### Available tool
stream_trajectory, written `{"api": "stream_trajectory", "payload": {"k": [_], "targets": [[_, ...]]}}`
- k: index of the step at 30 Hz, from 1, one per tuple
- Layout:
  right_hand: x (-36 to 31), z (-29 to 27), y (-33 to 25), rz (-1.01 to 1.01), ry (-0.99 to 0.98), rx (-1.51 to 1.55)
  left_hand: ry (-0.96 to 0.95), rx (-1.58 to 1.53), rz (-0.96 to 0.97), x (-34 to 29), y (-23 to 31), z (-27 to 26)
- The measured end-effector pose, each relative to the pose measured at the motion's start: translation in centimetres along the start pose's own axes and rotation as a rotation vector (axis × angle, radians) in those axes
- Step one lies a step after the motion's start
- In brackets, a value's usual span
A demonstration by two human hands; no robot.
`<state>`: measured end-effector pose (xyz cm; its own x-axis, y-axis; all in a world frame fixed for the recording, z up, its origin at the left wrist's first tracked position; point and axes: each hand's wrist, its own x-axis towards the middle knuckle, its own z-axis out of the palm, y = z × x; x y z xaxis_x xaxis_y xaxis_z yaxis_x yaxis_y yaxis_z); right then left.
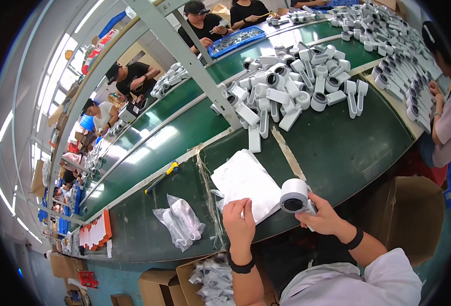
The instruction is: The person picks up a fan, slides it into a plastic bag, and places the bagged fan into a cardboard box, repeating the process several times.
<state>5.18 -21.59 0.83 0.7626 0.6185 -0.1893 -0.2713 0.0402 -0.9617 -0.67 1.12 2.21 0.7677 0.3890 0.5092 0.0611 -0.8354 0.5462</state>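
My right hand (323, 216) grips a white and grey handheld fan (293, 194) by its handle, with the round head and its dark opening above my fingers. My left hand (239, 224) is closed, thumb and fingertips pinched together, at the near left edge of a stack of thin white bags or sheets (243, 181). What it pinches, if anything, I cannot make out. Two wrapped fans in clear plastic bags (180, 223) lie to the left on the green table (133, 232). A large heap of similar fans (297, 81) covers the table's far side.
A yellow and black utility knife (161, 177) lies beyond the bagged fans. Orange and white boxes or cards (96, 230) stand far left. A metal post (195, 56) rises by the conveyor (169, 125). Cartons (409, 219) stand below the table; co-workers sit opposite and at right.
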Motion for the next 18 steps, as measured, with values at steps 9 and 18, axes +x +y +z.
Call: {"api": "stream_trajectory", "payload": {"k": [9,18], "targets": [[0.0,0.8,-4.1,0.224,-0.521,-0.296,-0.055,-0.280,-0.131,0.9,0.4,-1.3],[3.8,3.0,-5.9,0.218,-0.507,-0.693,-0.227,-0.447,-0.307,1.6,-1.3,-1.9]]}}
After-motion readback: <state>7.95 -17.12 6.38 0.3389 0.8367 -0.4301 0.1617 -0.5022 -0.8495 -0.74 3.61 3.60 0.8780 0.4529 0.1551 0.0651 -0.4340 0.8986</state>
